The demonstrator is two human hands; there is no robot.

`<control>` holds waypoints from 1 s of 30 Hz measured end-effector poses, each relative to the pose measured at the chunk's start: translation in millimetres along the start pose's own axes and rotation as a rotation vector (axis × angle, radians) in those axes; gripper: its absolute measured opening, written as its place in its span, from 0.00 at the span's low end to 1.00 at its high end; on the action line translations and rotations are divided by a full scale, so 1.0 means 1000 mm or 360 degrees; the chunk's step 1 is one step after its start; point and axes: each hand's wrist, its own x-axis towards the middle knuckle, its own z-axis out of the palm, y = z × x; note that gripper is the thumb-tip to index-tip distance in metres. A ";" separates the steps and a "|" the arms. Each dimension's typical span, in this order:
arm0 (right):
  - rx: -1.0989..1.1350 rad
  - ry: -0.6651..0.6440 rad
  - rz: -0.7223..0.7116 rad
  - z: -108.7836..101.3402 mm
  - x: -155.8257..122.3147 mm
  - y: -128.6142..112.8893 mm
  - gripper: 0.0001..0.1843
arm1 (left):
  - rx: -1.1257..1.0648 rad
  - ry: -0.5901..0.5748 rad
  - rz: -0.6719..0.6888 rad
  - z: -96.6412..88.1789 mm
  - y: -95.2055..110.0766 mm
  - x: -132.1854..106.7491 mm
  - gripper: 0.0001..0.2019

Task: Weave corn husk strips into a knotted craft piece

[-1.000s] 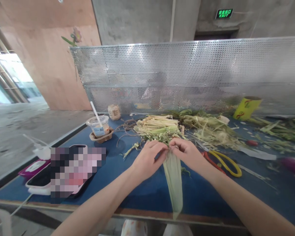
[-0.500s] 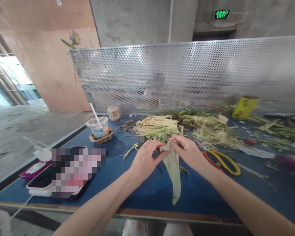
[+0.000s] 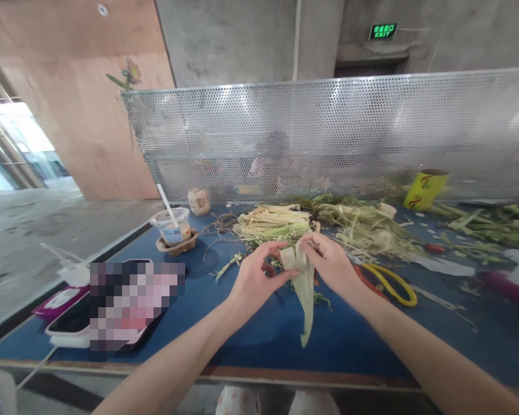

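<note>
Reference everything off your pale strip bundle (image 3: 272, 222), lying mid-table toward the back of the blue tabletop (image 3: 242, 351). Your corn husk (image 3: 303, 294) is up in both hands, on the near side of the bundle and a bit to its right, folded end on top, narrow tail hanging toward you. Your right hand (image 3: 328, 262) has thumb and index closed in a pinch on the husk's upper end, other fingers curled. Your left hand (image 3: 257, 274) has thumb and index parted in a loose C around the folded end, thumb against the husk; can't tell if it's actually gripping. Right of the bundle: heaped loose husks (image 3: 367, 222), with the yellow tube (image 3: 427, 190) farther right beyond them. Right and nearer you: a yellow handle loop (image 3: 409, 291) just beside a red handle (image 3: 367, 282), partly hidden by your right arm. Left of the bundle: tangled brown cord (image 3: 225, 223) close by, then a lidded cup (image 3: 173, 227) with straw in a cardboard holder (image 3: 177, 246). Behind the bundle: perforated metal screen (image 3: 354, 132).
</note>
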 end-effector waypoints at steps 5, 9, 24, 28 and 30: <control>0.0113 0.0053 -0.0076 0.001 -0.001 0.001 0.08 | -0.0743 -0.0221 -0.0375 0.007 -0.005 0.005 0.31; 0.0308 -0.0043 -0.0070 0.002 0.002 0.004 0.09 | -0.0793 -0.0279 -0.0380 0.007 -0.007 0.006 0.19; 0.0477 -0.0220 0.0003 0.004 0.006 0.009 0.10 | -0.0400 0.0033 -0.0227 0.003 -0.005 0.004 0.14; 0.0481 -0.0143 0.0002 0.004 0.006 0.008 0.10 | -0.0340 0.0023 -0.0162 0.003 -0.005 0.003 0.12; 0.0443 -0.0152 -0.0028 0.005 0.005 0.008 0.10 | -0.0379 -0.0098 -0.0177 0.003 -0.005 0.003 0.12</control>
